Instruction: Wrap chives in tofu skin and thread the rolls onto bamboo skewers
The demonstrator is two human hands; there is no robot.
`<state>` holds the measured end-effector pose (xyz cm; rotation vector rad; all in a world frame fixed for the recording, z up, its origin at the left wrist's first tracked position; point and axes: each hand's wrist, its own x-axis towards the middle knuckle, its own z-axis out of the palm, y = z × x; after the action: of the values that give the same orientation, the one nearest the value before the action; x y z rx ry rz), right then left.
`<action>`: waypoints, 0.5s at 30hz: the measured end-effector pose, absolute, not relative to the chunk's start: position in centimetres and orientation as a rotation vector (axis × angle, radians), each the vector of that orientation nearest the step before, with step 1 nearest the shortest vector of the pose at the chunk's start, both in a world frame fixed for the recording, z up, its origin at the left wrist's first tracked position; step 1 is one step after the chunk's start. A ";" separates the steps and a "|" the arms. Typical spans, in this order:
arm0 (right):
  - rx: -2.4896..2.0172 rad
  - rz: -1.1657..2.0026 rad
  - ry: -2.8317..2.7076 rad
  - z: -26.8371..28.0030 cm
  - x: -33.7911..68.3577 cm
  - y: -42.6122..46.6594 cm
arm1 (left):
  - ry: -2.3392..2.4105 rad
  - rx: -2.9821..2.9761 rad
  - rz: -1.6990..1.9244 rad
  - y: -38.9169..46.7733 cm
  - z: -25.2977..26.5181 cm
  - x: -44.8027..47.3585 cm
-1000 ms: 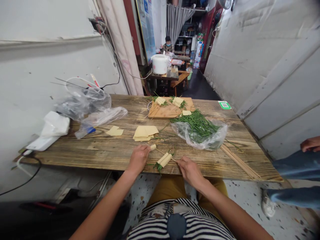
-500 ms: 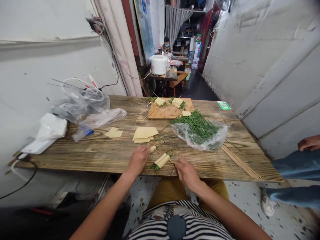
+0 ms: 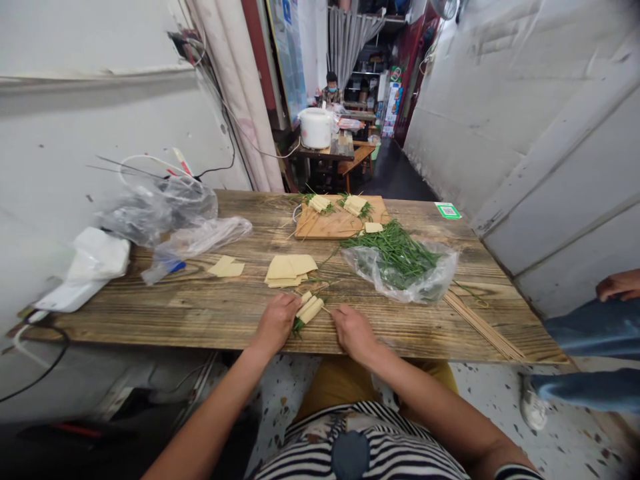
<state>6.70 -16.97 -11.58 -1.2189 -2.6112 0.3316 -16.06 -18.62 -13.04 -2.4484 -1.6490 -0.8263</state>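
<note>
My left hand [image 3: 279, 321] is closed at the left end of a tofu-skin roll, right beside other tofu-skin rolls [image 3: 311, 311] with green chives poking out of their ends. A thin wooden skewer [image 3: 326, 309] sticks out of the rolls on the right, and my right hand [image 3: 353, 331] pinches its end. Behind my left hand lies a stack of tofu-skin sheets [image 3: 289, 269]. A heap of chives [image 3: 400, 253] rests on a clear plastic bag [image 3: 425, 291] beyond my right hand.
Finished skewered rolls [image 3: 356, 205] lie on a cutting board [image 3: 325, 229] at the back. Loose skewers [image 3: 483, 327] lie at the right, sheet pieces [image 3: 227, 267] and plastic bags [image 3: 185, 207] at the left. A person's legs [image 3: 595, 353] stand by the table's right end.
My right hand has moved left with the skewer. The rolls on it now sit up against the roll in my left hand, where a gap showed before.
</note>
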 end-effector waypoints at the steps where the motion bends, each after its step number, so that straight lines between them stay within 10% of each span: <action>1: -1.214 0.323 -2.615 -11.7 6.4 -16.6 | -1.647 -2.456 -0.859 -18.5 -13.0 -16.2; 15: -1.178 0.184 -2.461 -11.9 11.1 -15.3 | -1.844 -2.340 -1.354 -17.6 -14.2 -12.1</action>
<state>11.07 -15.29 -11.93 -1.1779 -2.4612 0.1836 -12.08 -17.61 -14.19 -2.3397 -1.8444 -1.3541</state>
